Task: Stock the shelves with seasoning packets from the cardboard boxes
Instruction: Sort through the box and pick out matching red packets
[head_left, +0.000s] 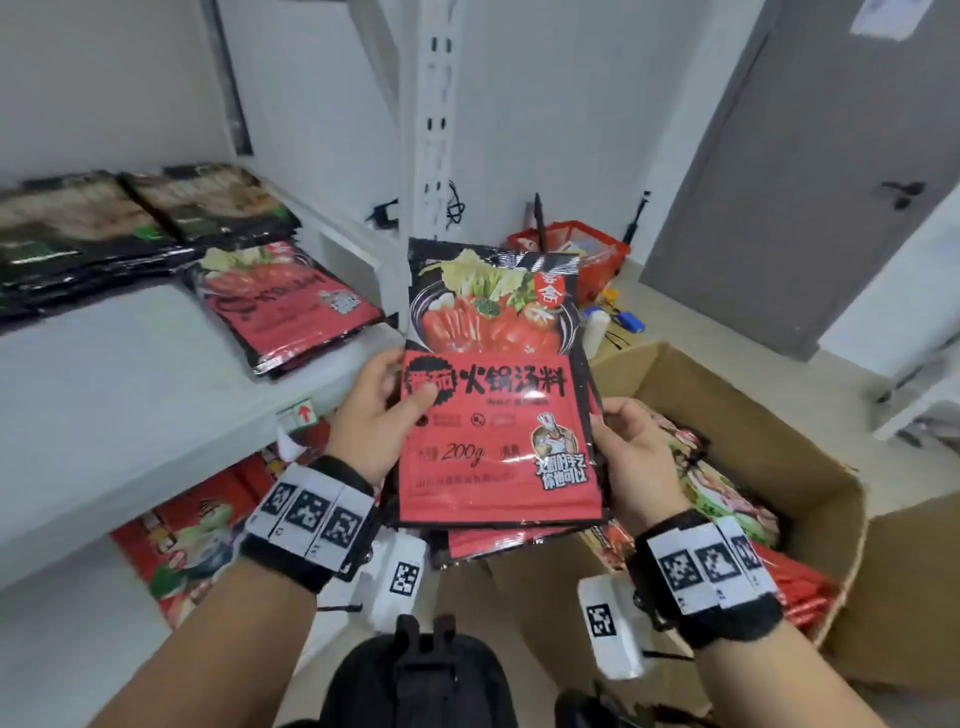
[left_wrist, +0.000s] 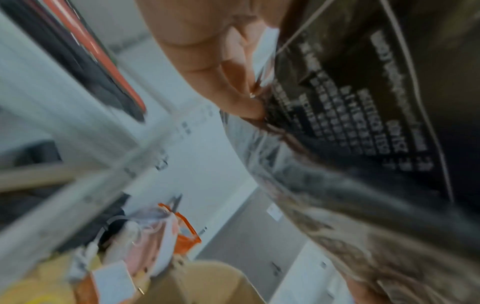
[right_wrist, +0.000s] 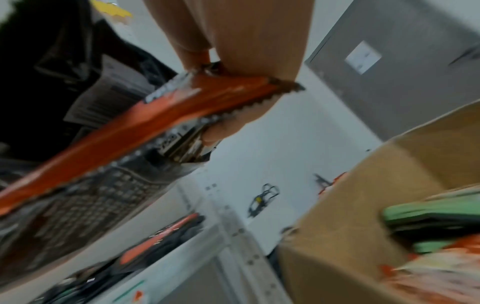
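Observation:
I hold a stack of red hot-pot seasoning packets (head_left: 493, 415) upright in front of me, between the shelf and the box. My left hand (head_left: 387, 410) grips its left edge, thumb on the front label. My right hand (head_left: 623, 441) grips the right edge. The left wrist view shows fingers (left_wrist: 233, 98) pressed on the dark printed back of the packets (left_wrist: 363, 123). In the right wrist view the fingers (right_wrist: 228, 127) pinch the red stack (right_wrist: 155, 123) edge-on. An open cardboard box (head_left: 779, 431) at my right holds more packets (head_left: 727, 493).
The white shelf (head_left: 130, 389) at left carries a red packet pile (head_left: 291, 306) and dark packet stacks (head_left: 130, 218) behind it. A lower shelf holds red packets (head_left: 192, 530). A red basket (head_left: 576, 249), bottles and a grey door (head_left: 805, 182) lie beyond the box.

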